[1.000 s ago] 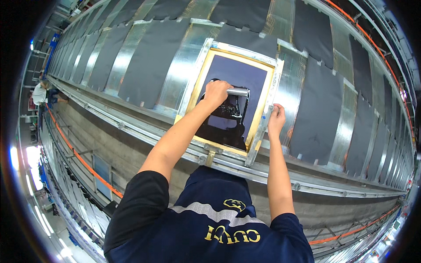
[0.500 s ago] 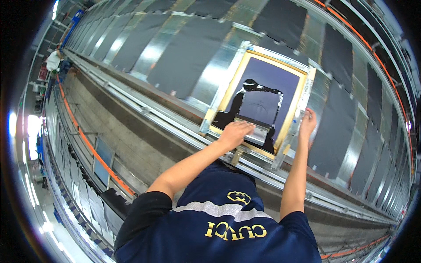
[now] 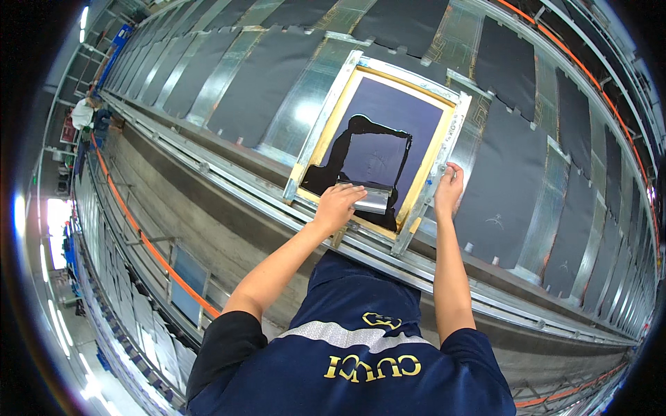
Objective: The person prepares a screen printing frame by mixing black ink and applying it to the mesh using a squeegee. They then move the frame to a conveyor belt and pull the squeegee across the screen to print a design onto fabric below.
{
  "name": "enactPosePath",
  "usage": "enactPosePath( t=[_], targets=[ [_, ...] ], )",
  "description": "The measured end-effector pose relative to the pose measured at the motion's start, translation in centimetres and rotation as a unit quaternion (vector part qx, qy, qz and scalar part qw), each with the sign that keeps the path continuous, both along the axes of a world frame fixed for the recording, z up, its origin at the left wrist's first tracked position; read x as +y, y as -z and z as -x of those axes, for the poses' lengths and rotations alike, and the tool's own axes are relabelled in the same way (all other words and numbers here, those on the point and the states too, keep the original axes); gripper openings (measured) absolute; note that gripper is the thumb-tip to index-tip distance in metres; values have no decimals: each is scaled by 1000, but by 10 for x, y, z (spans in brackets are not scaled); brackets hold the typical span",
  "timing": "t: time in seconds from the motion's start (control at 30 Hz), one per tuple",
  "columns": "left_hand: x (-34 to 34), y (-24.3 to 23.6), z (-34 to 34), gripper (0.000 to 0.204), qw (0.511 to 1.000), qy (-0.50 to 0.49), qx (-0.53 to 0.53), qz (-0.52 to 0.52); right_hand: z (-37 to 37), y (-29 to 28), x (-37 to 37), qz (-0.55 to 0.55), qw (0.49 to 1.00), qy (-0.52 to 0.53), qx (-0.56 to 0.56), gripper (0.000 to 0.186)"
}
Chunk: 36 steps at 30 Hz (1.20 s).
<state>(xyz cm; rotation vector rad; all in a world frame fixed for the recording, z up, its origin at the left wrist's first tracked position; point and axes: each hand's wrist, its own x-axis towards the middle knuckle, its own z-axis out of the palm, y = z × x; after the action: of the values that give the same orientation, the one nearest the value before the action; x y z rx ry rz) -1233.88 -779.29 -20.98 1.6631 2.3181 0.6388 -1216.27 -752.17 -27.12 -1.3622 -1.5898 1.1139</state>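
Observation:
A printing screen (image 3: 404, 73) with metal rails and a yellowish inner border lies over the long table, slightly tilted in the picture. Black ink (image 3: 337, 154) is spread across its purple mesh (image 3: 409, 114) in an uneven band around a paler rectangle. My left hand (image 3: 338, 206) is closed over a wide metal squeegee (image 3: 374, 200), which rests at the near end of the mesh among the ink. At the screen's right rail is my right hand (image 3: 449, 188), its fingers curled together near a small blue fitting. Whether they grip anything there is hidden.
Dark fabric panels (image 3: 517, 163) lie in rows along the metal table (image 3: 295, 114). Metal rails (image 3: 239, 186) run along its near edge. An orange pipe (image 3: 154, 258) borders the walkway to the left. A person (image 3: 84, 113) stands far off at the left.
The screen, both hands and the table have shifted leftward in the picture. My left hand stays on the squeegee at the near end, and my right hand stays beside the right rail.

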Motion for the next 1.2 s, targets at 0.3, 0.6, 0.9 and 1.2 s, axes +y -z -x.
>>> enactPosePath(
  t=[0.3, 0.6, 0.9, 1.2],
  targets=[
    [-52, 12, 48, 51, 997, 73, 25, -8, 48, 13, -20, -11, 997, 18, -73, 15],
    [114, 6, 136, 33, 999, -11, -44, 2, 48, 12, -19, 28, 996, 28, -83, 16],
    [71, 29, 102, 34, 997, 25, 74, -10, 44, 23, -19, 23, 998, 30, -52, 17],
    [128, 25, 145, 33, 998, -18, 34, -40, 50, 14, -17, 8, 998, 26, -60, 16]
  ],
)
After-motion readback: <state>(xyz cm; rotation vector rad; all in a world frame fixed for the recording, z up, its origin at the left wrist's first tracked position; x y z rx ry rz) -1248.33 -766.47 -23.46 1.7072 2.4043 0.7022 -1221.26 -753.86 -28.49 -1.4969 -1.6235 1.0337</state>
